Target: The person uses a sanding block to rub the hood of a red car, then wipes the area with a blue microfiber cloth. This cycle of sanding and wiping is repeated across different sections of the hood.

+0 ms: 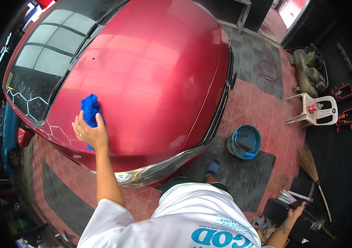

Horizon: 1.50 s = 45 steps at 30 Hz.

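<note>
My left hand (90, 131) grips a bunched blue microfiber cloth (90, 110) and presses it on the glossy red hood (143, 82) of a car, on the side near the windshield. Part of the cloth sticks out past the fingers, and a small bit shows below the palm. Out to the lower right, my right hand (296, 211) hangs away from the car with thumb and forefinger apart, and I see nothing held in it. Behind it lie white tubes (286, 196) by a dark box (276, 211).
A blue bucket (243, 141) with tools in it stands on the tiled floor right of the car. Farther right are a white plastic chair (314, 109), an air compressor (309, 72), a coiled red hose (269, 70) and a broom (308, 165). The headlight (143, 177) lies close before me.
</note>
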Motion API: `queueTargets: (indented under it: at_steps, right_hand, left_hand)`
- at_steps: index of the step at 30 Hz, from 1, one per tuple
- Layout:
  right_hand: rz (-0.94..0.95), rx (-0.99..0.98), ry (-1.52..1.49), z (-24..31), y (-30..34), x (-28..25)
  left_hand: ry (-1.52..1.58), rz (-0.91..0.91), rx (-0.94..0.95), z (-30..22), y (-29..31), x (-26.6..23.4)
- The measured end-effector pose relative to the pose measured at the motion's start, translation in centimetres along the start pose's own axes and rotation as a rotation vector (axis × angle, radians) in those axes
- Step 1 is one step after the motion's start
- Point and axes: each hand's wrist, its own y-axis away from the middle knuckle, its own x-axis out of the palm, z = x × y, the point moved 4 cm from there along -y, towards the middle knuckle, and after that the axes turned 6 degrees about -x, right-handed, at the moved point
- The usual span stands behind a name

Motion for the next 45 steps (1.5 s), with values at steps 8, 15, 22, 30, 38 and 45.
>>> queueTargets:
  at_steps: [8, 15, 22, 30, 38, 45]
  right_hand:
    - [0.51, 0.018, 0.269, -15.2, 6.6, 23.4]
    - [1.024, -0.079, 0.46, -18.5, 33.7, 46.6]
    - [1.492, -0.636, 0.529, -19.1, 59.4, 60.0]
    - [1.405, -1.344, 0.68, -19.4, 74.0, 66.9]
    - [1.323, -1.552, 0.65, -21.8, 75.9, 70.3]
    - [1.405, -1.56, 0.621, -22.3, 75.5, 69.8]
  left_hand:
    - [-0.027, 0.224, -0.063, 5.4, -3.6, -3.1]
    - [-0.128, 0.448, 0.114, 6.1, -3.4, 1.2]
    - [-0.028, 0.446, 0.306, 4.6, -5.1, 4.8]
    - [-0.018, 0.428, 0.381, 2.1, -8.0, 8.6]
    - [0.024, 0.367, 0.395, 0.2, -12.6, 14.1]
    - [0.047, 0.356, 0.396, 0.2, -12.9, 14.9]
